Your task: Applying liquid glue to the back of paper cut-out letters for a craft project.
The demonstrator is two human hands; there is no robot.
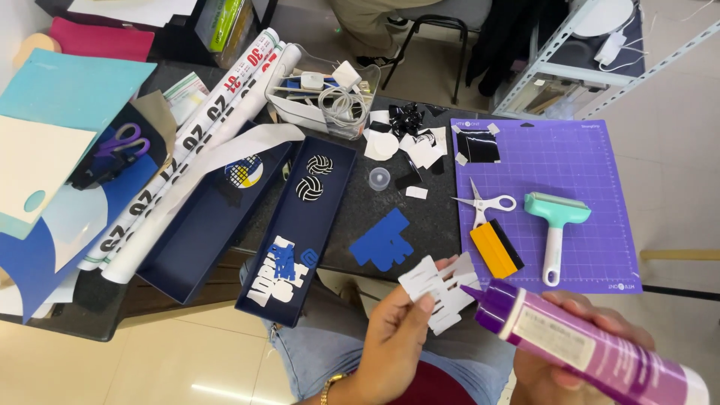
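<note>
My left hand [394,337] pinches a white paper cutout [442,289] with slots, held above my lap at the table's front edge. My right hand [570,352] grips a purple glue bottle [585,341] with a white label, and the bottle's purple nozzle touches the cutout's right side. A blue cutout shape [382,240] lies on the dark table [435,217] just beyond the white one.
A purple cutting mat [585,172] holds white-handled scissors [484,201], a yellow scraper [496,249], a teal roller [556,221] and a black square. Two dark blue trays [300,232] hold cutouts. Printed paper rolls [187,142], purple scissors [124,139] and coloured sheets lie left. A clear box holds cables.
</note>
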